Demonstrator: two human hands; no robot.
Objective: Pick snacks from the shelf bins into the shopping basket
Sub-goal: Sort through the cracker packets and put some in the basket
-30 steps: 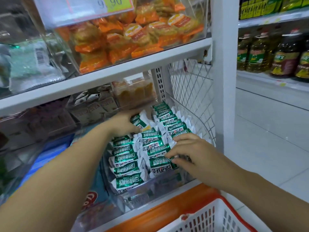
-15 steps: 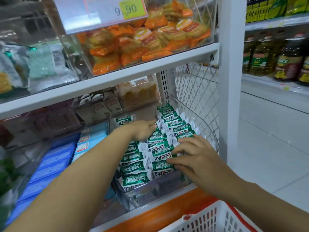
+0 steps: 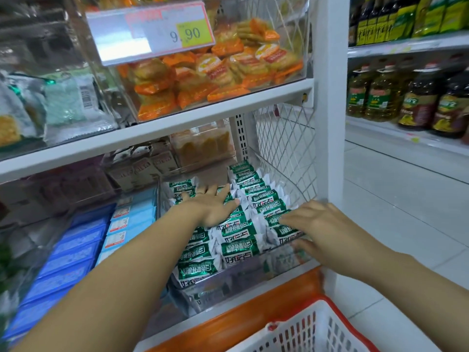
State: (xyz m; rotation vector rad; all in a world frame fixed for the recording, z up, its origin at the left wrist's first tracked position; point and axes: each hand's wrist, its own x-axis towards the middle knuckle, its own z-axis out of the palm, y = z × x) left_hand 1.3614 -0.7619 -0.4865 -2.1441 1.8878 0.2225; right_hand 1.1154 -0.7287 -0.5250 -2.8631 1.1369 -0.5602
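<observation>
Green-and-white snack packets [image 3: 238,246] lie in rows inside a clear bin [image 3: 228,283] on the lower shelf. My left hand [image 3: 212,205] lies flat on the middle rows with straight, spread fingers. My right hand [image 3: 322,226] rests on the front right packets, fingers stretched leftward over them and thumb below at the bin's front edge; I cannot see a firm grip. The white shopping basket [image 3: 312,331] with a red rim sits at the bottom right, below the shelf edge.
Blue packets [image 3: 68,252] fill the bin to the left. Orange snack packs [image 3: 215,72] sit in a clear bin on the shelf above, behind a 9.90 price tag [image 3: 162,31]. A white upright post [image 3: 330,97] and wire mesh bound the right side. Oil bottles [image 3: 406,97] stand across the aisle.
My left hand has let go of the packet it held at the back and now lies flat with fingers spread. My right hand has straightened over the front right packets. The view shifted slightly.
</observation>
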